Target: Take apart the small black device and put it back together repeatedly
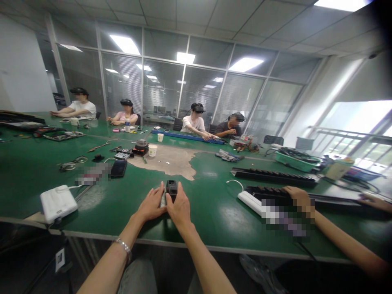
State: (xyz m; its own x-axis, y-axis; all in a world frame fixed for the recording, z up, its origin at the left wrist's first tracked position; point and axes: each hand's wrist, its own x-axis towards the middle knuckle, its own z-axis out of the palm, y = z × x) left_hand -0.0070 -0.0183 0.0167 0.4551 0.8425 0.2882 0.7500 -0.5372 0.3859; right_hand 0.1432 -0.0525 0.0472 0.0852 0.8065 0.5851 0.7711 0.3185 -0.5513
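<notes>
My left hand and my right hand rest side by side on the green table near its front edge. Between them sits a small black boxy device. Both hands press against its sides, fingers together and curled round it. Under my left fingers lies a pale flat part I cannot make out. A bracelet circles my left wrist.
A white box with a cable lies at the left edge. A co-worker's hand rests on black keyboards and a white power strip to the right. Several people sit at the far side among tools, paper cups and a blue strip.
</notes>
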